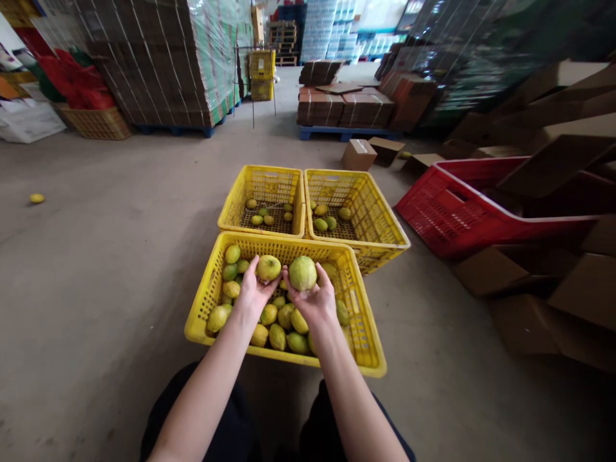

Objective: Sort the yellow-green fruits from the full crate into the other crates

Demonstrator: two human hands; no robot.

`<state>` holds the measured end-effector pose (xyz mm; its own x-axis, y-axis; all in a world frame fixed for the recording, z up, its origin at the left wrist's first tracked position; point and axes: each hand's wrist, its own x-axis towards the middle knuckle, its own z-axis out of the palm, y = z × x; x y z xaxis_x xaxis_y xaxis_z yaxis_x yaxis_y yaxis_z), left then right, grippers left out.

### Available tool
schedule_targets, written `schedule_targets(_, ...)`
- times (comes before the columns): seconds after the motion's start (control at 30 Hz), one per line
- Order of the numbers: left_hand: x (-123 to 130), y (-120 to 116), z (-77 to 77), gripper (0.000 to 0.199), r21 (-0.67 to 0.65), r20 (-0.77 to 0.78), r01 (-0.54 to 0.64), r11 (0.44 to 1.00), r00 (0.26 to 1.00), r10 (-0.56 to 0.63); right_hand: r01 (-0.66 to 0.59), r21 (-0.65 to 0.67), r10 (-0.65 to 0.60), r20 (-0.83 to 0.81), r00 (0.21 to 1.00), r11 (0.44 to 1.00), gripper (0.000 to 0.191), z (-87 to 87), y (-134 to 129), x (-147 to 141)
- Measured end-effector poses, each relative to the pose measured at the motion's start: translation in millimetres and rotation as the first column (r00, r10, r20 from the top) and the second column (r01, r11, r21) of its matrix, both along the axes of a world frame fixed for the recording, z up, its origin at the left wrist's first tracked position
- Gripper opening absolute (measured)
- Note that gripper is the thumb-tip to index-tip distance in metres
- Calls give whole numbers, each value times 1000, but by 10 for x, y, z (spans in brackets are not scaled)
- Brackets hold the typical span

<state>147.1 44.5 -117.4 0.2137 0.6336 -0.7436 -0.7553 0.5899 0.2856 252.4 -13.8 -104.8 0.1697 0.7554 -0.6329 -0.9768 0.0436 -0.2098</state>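
My left hand [254,289] holds a yellow lemon [268,268], its fingers curved around the fruit. Beside it, my right hand [315,296] cups a larger green-yellow lemon [303,273]. Both hands are over the near yellow crate [373,343], which has several green and yellow lemons [278,336] in it, partly hidden by my forearms. Behind it stand two more yellow crates touching side by side: the back left crate [262,232] and the back right crate [385,244]. Each has several lemons on its bottom.
A red crate [423,212] with cardboard in it stands at the right, among open cardboard boxes [524,321]. A loose lemon [37,198] lies on the floor at the far left. Stacked cardboard on a blue pallet [344,133] and wrapped stacks [144,64] are farther back.
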Motion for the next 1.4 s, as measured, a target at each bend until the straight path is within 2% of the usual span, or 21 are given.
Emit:
schedule_targets(0.13,-4,7,19,33,-14,45,-11,1000,999,12,40,-51,-44,-79,996,998,31,17,16,-2)
schedule_targets(0.3,-4,11,42,31,-46,52,-2,999,999,5,64,-99,-74,-99,992,993,35,29,28,-9)
schedule_targets(0.73,6,18,14,24,-75,18,-32,997,999,33,75,-191,-95,-100,990,979,30,30,48,0)
schedule_targets(1.0,32,20,8,19,-78,-8,7,997,1000,-8,55,-186,-79,-119,990,981,28,6,57,-4)
schedule_targets(1.4,27,17,4,20,-87,4,12,996,1000,-12,54,-181,-77,-123,989,982,27,-36,47,14)
